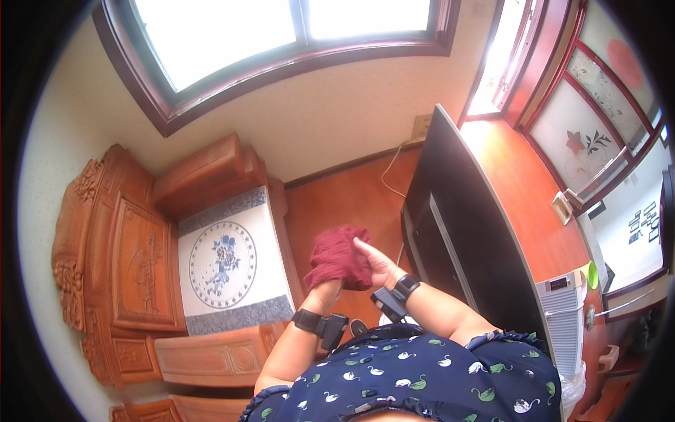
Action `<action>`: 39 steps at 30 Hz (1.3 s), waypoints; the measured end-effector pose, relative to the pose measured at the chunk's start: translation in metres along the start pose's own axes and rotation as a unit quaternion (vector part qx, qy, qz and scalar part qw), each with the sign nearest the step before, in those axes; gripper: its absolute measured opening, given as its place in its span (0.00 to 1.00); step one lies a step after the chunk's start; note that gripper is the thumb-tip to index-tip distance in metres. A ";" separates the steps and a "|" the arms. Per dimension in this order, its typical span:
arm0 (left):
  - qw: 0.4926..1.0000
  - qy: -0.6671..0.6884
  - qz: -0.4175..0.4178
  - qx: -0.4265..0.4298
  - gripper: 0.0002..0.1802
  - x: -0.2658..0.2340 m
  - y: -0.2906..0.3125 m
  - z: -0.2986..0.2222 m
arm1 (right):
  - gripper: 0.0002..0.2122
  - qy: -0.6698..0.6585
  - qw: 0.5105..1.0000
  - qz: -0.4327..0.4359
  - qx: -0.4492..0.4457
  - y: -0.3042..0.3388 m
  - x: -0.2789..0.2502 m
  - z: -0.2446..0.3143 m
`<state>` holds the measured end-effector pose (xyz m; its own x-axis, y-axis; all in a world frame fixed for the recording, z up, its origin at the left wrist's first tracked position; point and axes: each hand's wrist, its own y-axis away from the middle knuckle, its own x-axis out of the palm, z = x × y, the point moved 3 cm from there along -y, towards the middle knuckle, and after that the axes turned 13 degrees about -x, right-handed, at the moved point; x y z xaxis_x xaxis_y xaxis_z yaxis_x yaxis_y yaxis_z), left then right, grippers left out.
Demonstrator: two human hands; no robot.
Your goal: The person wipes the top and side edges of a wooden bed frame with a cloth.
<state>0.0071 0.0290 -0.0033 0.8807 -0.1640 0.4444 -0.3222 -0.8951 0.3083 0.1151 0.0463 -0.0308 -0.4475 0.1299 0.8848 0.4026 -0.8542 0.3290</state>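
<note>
The cloth (336,257) is between a chair (146,260) left and flat panel (460,204) right.

The right hand (380,266) is gripping, its thumb (361,245) lying uppermost and slanting forward and leftward, its other fingers hiding from view. The left hand (328,289) is showing only its base, just left of the right fingers. Behind the fingers, the left forearm (285,357) and right forearm (444,309) are angling inward, the wrists sitting near each other.

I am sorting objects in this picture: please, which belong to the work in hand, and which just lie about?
Work in hand: dark red cloth.

Just around, untouched: large black panel; carved wooden seat; blue-and-white seat cover; white slatted box; bright green object.
</note>
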 end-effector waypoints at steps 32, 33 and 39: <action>0.920 0.004 -0.378 -0.106 0.11 -0.256 -0.369 -0.241 | 0.37 0.812 0.353 -0.076 -0.459 -0.655 0.146 0.498; 0.919 0.012 -0.379 -0.107 0.11 -0.262 -0.370 -0.242 | 0.29 0.818 0.311 -0.097 -0.475 -0.671 0.138 0.497; 0.913 0.066 -0.392 -0.095 0.11 -0.315 -0.368 -0.249 | 0.18 0.836 0.215 -0.169 -0.476 -0.708 0.162 0.454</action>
<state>-0.2387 0.5131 -0.0472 0.8205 0.5593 0.1186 0.3240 -0.6258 0.7095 0.1197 0.9004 0.0298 -0.3040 0.5822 -0.7541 0.1324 -0.7580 -0.6386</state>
